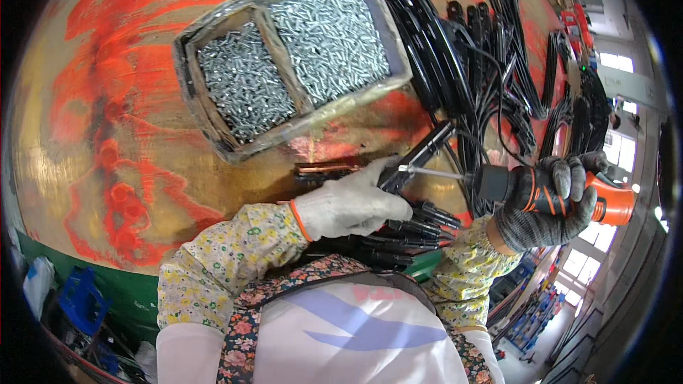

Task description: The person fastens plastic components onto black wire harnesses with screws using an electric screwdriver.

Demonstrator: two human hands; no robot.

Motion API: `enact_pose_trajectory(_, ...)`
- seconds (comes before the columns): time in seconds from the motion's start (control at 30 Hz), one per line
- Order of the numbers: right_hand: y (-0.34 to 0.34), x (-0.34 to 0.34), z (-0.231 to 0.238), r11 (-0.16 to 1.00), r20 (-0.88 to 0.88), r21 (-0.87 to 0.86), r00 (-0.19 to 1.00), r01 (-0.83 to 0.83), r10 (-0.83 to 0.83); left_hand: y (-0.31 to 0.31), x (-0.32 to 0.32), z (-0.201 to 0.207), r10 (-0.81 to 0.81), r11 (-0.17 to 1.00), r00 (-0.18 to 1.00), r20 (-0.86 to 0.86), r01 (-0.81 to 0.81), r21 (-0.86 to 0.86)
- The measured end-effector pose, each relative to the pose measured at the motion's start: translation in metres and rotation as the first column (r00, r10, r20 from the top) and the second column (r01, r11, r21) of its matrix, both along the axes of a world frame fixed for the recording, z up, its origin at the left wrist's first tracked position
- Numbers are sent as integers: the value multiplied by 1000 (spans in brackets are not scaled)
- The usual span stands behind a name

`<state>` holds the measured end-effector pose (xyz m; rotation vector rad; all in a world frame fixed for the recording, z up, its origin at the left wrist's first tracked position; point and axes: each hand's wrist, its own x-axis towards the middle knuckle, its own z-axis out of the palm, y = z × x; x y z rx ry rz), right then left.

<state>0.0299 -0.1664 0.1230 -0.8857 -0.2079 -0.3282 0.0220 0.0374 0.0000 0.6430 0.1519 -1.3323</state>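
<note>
My left hand (352, 203), in a white glove with an orange cuff edge, grips a slim black plastic-looking part (421, 154) that slants up to the right. My right hand (548, 206), gloved in dark grey, is wrapped round an orange-and-black power screwdriver (498, 183). The tool's long silver bit (435, 173) points left, its tip at the black part beside my left fingers. Whether a screw sits at the tip is too small to tell. More black parts (420, 231) lie in a pile just under my left hand.
A worn two-compartment tray (324, 115) full of small silver screws (331, 43) stands beyond my hands. Bundles of long black parts and cables (441, 50) lie to its right. Copper-coloured strips (324, 169) lie near my left wrist. A blue plastic stool (84, 300) is at lower left.
</note>
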Motion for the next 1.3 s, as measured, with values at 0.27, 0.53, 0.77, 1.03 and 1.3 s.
enact_pose_trajectory(0.27,-16,-43,-28,958,26,-24,959,284,-284,-1,1,9,-13,1000,999,43,12,12)
enact_pose_trajectory(0.53,-3,-46,-38,962,-6,-68,964,265,-266,-3,-2,11,15,999,998,65,-18,44)
enact_pose_trajectory(0.77,5,-57,-39,938,-32,-171,950,302,-311,-8,-2,6,-62,986,994,94,46,161)
enact_pose_trajectory(1.03,35,-72,-25,881,-112,-427,955,204,-276,-11,-8,-1,-54,982,990,131,29,188)
enact_pose_trajectory(1.3,40,-59,-26,898,-36,-439,998,30,-51,-7,-10,-6,-70,983,981,182,37,178)
